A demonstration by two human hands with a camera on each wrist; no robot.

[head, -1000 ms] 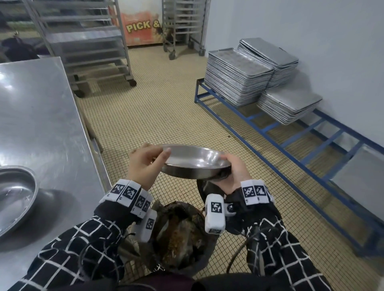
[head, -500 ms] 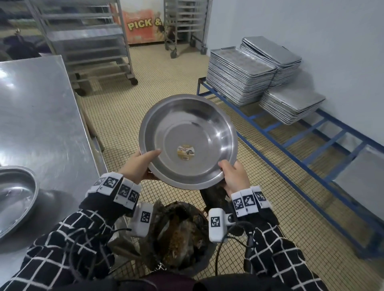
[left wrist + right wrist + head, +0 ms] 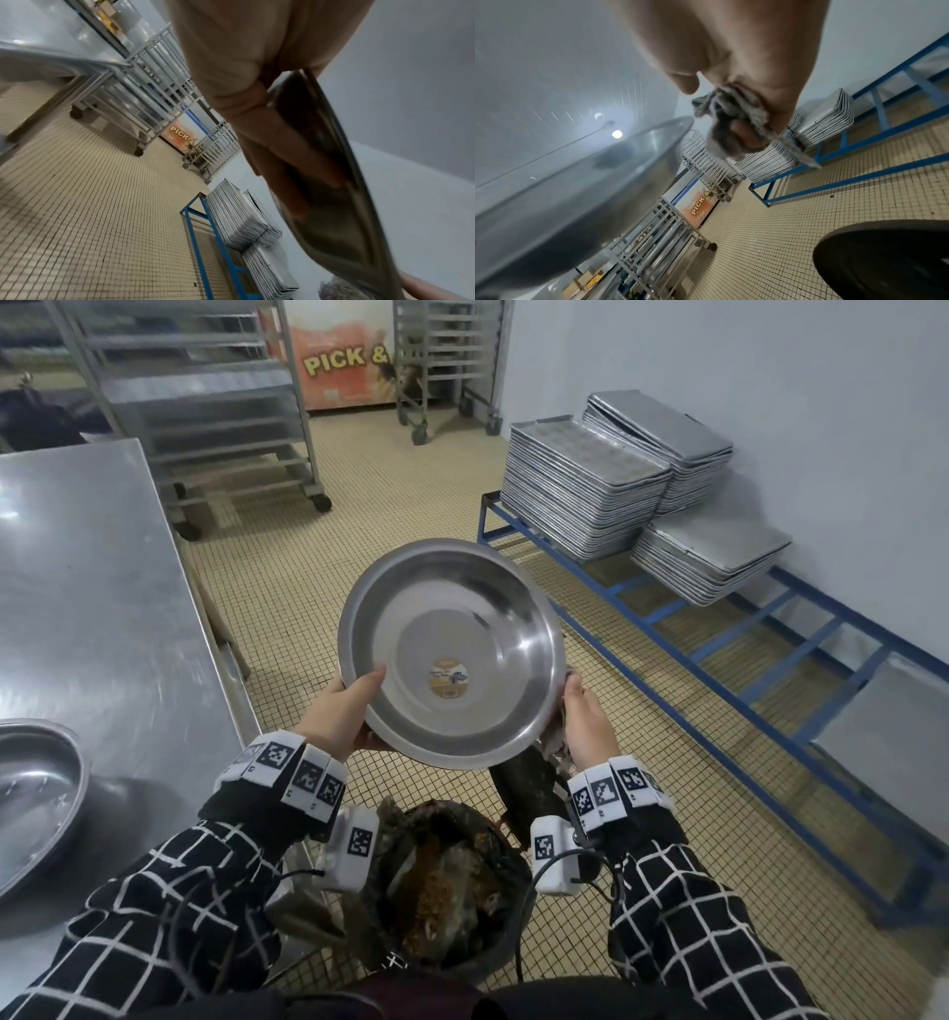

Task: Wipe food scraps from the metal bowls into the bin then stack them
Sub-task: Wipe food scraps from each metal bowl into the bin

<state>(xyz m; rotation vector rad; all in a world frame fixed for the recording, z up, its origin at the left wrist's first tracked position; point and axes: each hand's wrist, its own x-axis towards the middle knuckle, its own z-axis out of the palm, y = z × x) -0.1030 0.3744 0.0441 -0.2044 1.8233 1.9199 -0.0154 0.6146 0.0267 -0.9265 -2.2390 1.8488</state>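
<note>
The left hand [image 3: 341, 717] gripped the bowl [image 3: 452, 654] by its left rim, tipped up above the bin [image 3: 452, 880]. The right hand [image 3: 585, 726] squeezed a rag [image 3: 731, 113] just beside it. One-handed, the bowl could slip and fall.

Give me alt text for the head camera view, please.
A left hand holds a round steel bowl tilted above a black bin of food scraps; the right hand beside it grips a grey cloth. Left, a steel table.

Head view looks down from above; wrist views look up close, sharing the floor [image 3: 411, 505].
</note>
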